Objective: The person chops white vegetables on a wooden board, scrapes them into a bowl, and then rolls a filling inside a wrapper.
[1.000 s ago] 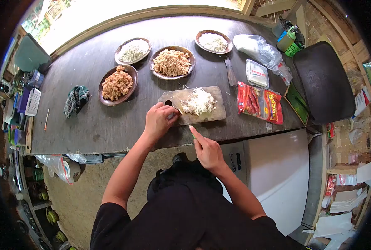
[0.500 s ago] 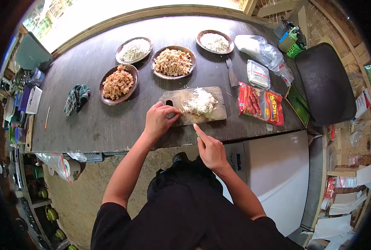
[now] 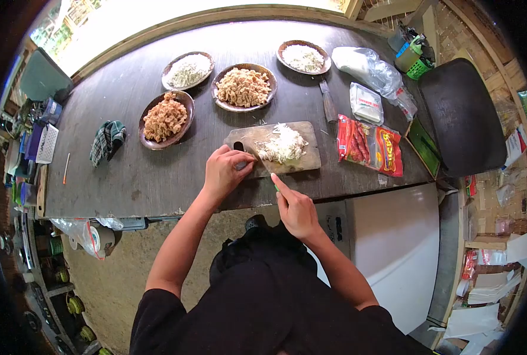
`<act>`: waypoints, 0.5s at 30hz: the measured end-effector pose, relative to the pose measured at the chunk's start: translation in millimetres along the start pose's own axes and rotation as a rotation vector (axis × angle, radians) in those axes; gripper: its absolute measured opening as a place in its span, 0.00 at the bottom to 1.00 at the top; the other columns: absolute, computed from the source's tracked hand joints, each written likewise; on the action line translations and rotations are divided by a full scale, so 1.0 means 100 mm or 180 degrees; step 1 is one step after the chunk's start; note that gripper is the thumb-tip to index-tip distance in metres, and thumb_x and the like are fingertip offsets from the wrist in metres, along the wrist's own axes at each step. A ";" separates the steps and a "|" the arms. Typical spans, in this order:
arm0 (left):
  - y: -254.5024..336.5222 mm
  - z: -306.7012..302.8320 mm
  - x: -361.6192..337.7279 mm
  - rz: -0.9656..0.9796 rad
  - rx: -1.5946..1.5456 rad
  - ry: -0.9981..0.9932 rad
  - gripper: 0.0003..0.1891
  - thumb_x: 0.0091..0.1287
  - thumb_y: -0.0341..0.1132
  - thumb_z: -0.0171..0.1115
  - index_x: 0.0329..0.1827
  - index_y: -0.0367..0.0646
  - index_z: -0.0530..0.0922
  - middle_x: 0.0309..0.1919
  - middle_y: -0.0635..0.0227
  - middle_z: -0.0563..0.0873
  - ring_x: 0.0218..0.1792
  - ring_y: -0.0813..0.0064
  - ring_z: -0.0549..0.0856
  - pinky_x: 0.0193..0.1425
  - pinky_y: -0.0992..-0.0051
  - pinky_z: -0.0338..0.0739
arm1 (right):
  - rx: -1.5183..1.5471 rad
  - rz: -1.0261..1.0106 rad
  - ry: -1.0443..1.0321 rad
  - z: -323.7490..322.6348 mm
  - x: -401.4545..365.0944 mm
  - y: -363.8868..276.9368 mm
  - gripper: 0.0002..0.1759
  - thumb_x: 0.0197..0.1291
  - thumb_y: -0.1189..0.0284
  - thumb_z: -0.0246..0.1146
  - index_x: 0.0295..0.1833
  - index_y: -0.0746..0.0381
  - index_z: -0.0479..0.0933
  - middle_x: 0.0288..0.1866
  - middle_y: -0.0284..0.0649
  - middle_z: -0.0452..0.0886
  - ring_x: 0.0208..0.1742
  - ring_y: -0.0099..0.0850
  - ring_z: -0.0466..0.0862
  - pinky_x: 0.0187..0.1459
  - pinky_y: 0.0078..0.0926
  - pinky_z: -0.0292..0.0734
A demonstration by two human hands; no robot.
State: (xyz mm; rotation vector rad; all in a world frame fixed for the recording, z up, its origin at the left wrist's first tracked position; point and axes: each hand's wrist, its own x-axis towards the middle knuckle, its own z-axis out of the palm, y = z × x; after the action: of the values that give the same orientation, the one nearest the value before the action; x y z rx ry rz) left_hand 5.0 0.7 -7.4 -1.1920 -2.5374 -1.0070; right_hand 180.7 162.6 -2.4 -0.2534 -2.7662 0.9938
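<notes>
A wooden cutting board (image 3: 312, 155) lies near the table's front edge, with a pile of thin white shreds (image 3: 284, 144) on its right half. My right hand (image 3: 298, 214) is closed round a knife (image 3: 267, 168), index finger stretched along it; a bit of green handle shows. The thin blade points up and left across the board's front edge, close to my left fingertips. My left hand (image 3: 225, 168) is closed at the board's left end, fingers curled and pressed together. Whatever they pinch is too small or hidden to name.
Beyond the board stand bowls of brown crumbly pieces (image 3: 244, 87) and plates of white shreds (image 3: 303, 57). A knife with a worn handle (image 3: 328, 106), a red packet (image 3: 370, 146) and plastic bags (image 3: 364, 65) lie to the right. A checked cloth (image 3: 108, 142) lies left.
My right hand has shifted slightly left with the knife, and its blade shows more plainly beside my left fingertips. My left hand stays at the board's left end.
</notes>
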 end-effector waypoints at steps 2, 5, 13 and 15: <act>-0.01 0.00 -0.01 -0.0013 0.0052 0.0015 0.05 0.59 0.34 0.77 0.37 0.48 0.92 0.39 0.74 0.94 0.37 0.69 0.84 0.46 0.70 0.82 | 0.0119 0.0102 -0.0158 -0.07 -0.02 -0.06 0.30 0.72 0.73 0.61 0.79 0.46 0.72 0.32 0.56 0.82 0.35 0.56 0.84 0.38 0.51 0.78; -0.01 0.00 -0.01 -0.0024 0.0142 0.0003 0.06 0.58 0.34 0.77 0.36 0.47 0.91 0.39 0.73 0.94 0.38 0.68 0.85 0.46 0.70 0.82 | 0.0107 -0.0003 -0.0135 -0.02 -0.08 -0.05 0.31 0.72 0.73 0.61 0.79 0.46 0.71 0.31 0.55 0.82 0.34 0.56 0.84 0.37 0.51 0.78; 0.01 -0.02 0.01 -0.0059 0.0096 -0.0032 0.06 0.58 0.34 0.77 0.37 0.46 0.91 0.38 0.72 0.94 0.37 0.68 0.85 0.45 0.70 0.82 | 0.0050 0.0016 -0.0162 0.05 -0.02 -0.02 0.31 0.72 0.73 0.61 0.79 0.46 0.70 0.32 0.54 0.82 0.34 0.55 0.84 0.36 0.51 0.78; 0.01 -0.02 0.02 -0.0056 0.0074 -0.0024 0.06 0.58 0.34 0.77 0.37 0.46 0.91 0.38 0.72 0.94 0.37 0.68 0.85 0.45 0.70 0.82 | 0.0041 -0.0025 -0.0116 0.03 0.00 -0.01 0.31 0.72 0.73 0.61 0.79 0.46 0.70 0.32 0.54 0.82 0.34 0.55 0.84 0.36 0.52 0.78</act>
State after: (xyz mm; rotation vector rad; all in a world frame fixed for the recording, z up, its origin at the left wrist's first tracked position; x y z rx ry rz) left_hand 4.6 1.3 -4.9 -1.1715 -2.5626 -0.9760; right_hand 179.4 159.8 -4.3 -0.2244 -2.7902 1.0240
